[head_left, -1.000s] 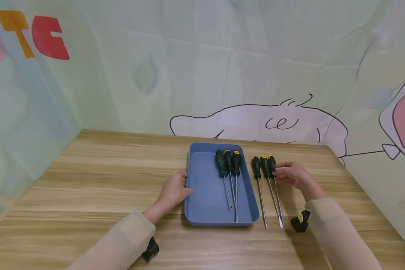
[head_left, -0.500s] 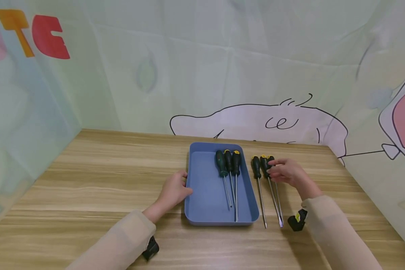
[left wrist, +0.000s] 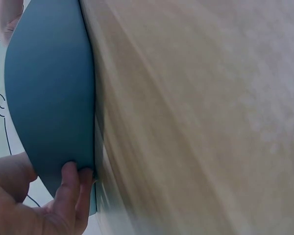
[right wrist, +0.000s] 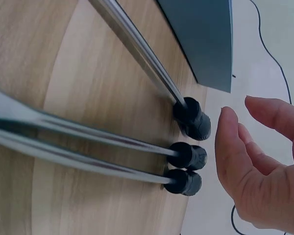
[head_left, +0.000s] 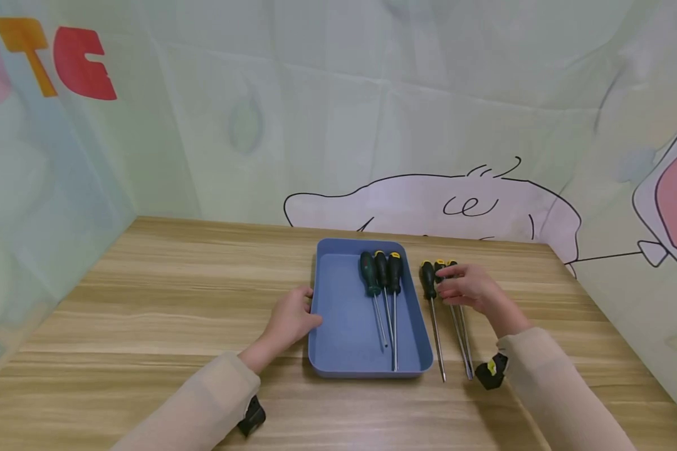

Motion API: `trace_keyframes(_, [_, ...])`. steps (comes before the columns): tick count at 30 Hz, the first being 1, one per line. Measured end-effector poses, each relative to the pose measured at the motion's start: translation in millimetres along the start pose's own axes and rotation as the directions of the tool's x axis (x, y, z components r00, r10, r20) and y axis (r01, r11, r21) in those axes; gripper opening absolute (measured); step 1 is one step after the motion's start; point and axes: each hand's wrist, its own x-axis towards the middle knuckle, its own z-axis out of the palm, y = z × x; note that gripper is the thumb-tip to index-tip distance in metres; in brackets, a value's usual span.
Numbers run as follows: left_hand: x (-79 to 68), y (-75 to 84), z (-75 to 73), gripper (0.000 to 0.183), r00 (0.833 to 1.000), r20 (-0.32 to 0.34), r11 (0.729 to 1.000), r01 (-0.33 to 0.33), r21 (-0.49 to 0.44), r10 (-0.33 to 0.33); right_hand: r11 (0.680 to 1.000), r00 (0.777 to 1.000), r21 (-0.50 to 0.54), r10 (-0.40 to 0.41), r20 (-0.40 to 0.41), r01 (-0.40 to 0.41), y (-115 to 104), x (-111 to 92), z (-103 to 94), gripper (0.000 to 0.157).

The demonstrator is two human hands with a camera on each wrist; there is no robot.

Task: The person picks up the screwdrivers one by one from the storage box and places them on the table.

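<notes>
My left hand (head_left: 290, 319) grips the left wall of a blue tray (head_left: 337, 332), its thumb over the rim and its fingers against the outside, as the left wrist view shows. Inside the tray lie a green-handled screwdriver (head_left: 368, 274) and two black-handled screwdrivers. Three more black-handled screwdrivers lie on the table to the tray's right. Over the middle and right ones hovers my right hand (head_left: 471, 291), fingers apart and holding nothing, partly hiding their handles. In the right wrist view, its fingertips are beside the handle of the left screwdriver (right wrist: 193, 120), with a visible gap.
The wooden table (head_left: 192, 282) runs back to a printed cloth backdrop (head_left: 338, 125). A black wrist camera (head_left: 492, 371) hangs below the right sleeve, close to the screwdriver tips. Another wrist camera (head_left: 252, 416) sits under the left sleeve.
My right hand has moved left, from beside the rightmost screwdriver's handle to above the middle one, near the left one. The left hand, tray and screwdrivers have stayed put.
</notes>
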Motion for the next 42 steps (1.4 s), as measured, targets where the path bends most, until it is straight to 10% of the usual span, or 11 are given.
trace_keyframes(42, [1.4,-0.6,1.2,0.042,0.999,0.023,0.999,0.031,-0.007,-0.031,1.0,0.999,-0.016,-0.016,0.051,0.017,1,3,40.9,0.049])
